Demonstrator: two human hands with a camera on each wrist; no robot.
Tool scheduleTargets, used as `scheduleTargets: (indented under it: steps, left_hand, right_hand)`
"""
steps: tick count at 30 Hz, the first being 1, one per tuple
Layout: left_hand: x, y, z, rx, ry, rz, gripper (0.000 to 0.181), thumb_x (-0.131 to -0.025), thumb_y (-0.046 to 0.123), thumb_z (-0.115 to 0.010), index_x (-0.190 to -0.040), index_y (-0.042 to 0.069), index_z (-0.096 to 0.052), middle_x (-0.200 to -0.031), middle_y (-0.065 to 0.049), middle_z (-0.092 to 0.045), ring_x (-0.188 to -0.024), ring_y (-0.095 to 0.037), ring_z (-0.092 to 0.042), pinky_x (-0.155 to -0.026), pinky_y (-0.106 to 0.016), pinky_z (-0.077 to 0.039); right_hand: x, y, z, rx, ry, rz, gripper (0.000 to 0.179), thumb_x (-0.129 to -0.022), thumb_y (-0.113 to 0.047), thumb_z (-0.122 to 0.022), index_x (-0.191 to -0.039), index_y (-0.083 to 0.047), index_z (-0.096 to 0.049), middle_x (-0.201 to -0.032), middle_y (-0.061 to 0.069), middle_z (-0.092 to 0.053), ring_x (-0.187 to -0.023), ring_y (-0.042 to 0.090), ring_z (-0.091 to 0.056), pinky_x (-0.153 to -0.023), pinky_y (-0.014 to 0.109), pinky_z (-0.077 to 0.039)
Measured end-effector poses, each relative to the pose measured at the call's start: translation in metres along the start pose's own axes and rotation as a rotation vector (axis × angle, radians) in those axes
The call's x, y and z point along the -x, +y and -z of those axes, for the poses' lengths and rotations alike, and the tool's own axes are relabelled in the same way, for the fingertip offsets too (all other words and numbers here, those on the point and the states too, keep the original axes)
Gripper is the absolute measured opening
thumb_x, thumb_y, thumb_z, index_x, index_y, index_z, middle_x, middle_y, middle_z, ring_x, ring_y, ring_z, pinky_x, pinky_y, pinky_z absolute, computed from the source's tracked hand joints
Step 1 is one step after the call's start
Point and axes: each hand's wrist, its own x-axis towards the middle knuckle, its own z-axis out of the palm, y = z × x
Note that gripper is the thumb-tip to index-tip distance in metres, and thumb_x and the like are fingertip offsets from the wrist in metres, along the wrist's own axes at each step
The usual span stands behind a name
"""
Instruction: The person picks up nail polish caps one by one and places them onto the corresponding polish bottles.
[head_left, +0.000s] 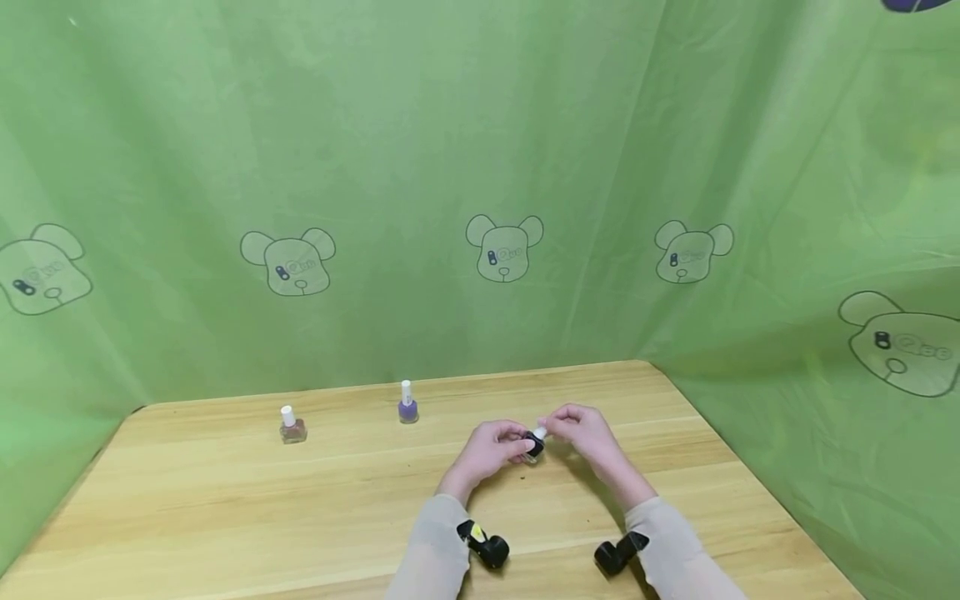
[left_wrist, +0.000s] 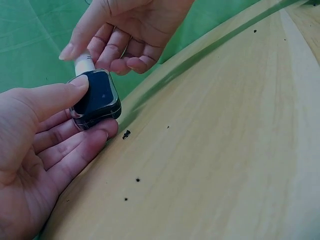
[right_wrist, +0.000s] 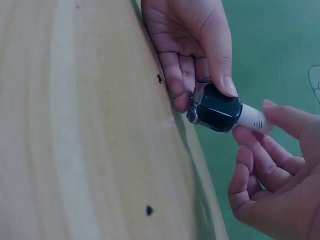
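Observation:
A square glass nail polish bottle [right_wrist: 215, 111] filled with dark polish is held tilted above the table by both hands. My left hand [head_left: 489, 450] grips its body, the thumb flat across the front and the fingers behind. With thumb and fingertips, my right hand [head_left: 589, 433] pinches the white cap [right_wrist: 254, 119], which sits on the bottle's neck. In the left wrist view the dark bottle [left_wrist: 97, 97] shows its front face, and the right hand's fingers partly cover the cap.
Towards the back of the wooden table [head_left: 225, 517] stand a purple nail polish bottle [head_left: 407, 409] and, farther left, a brownish-pink one [head_left: 293, 431], both white-capped. Small dark specks [left_wrist: 126, 134] mark the wood. A green curtain [head_left: 390, 167] with bear-head prints encloses the back and sides.

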Motion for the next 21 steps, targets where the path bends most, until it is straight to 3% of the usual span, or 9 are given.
scheduleTargets:
  steps: [5,9,15,21]
  left_hand:
    - [0.0006,0.001,0.0016,0.002,-0.004,-0.005,0.026,-0.092,0.012,-0.067,-0.112,-0.004,-0.066,-0.099,-0.018,-0.073,-0.078,-0.013,-0.069,-0.074,-0.028,-0.061]
    - [0.0016,0.0017,0.0025,-0.003,-0.019,-0.04,0.026,-0.092,0.013,-0.066,-0.111,-0.006,-0.065,-0.095,-0.013,-0.074,-0.076,-0.01,-0.068,-0.073,-0.026,-0.06]
    - [0.001,0.001,0.0014,0.014,-0.004,0.0,0.026,-0.091,0.013,-0.067,-0.111,-0.004,-0.065,-0.099,-0.017,-0.073,-0.079,-0.013,-0.069,-0.074,-0.027,-0.06]
    - [-0.0003,-0.0003,0.0,0.001,0.005,-0.004,0.027,-0.091,0.01,-0.066,-0.112,-0.007,-0.064,-0.101,-0.023,-0.072,-0.082,-0.022,-0.071,-0.077,-0.035,-0.061]
  right_hand:
    - [-0.0042,0.0061,0.0042,-0.066,-0.125,0.052,0.045,-0.089,-0.026,-0.069,-0.125,0.0,-0.061,-0.123,0.017,-0.066,-0.099,0.024,-0.063,-0.081,0.034,-0.051]
    - [-0.0049,0.0091,0.0057,-0.119,-0.191,0.06,0.044,-0.09,-0.02,-0.067,-0.129,-0.001,-0.059,-0.131,0.019,-0.062,-0.101,0.017,-0.064,-0.088,0.036,-0.049]
    - [-0.0047,0.0101,0.0065,-0.11,-0.185,0.073,0.039,-0.09,-0.021,-0.068,-0.121,0.001,-0.063,-0.124,0.016,-0.066,-0.096,0.01,-0.063,-0.092,0.036,-0.048]
    - [-0.0048,0.0091,0.005,-0.056,-0.114,0.051,0.033,-0.086,-0.022,-0.073,-0.108,0.001,-0.066,-0.096,0.005,-0.071,-0.084,0.018,-0.059,-0.075,0.031,-0.049]
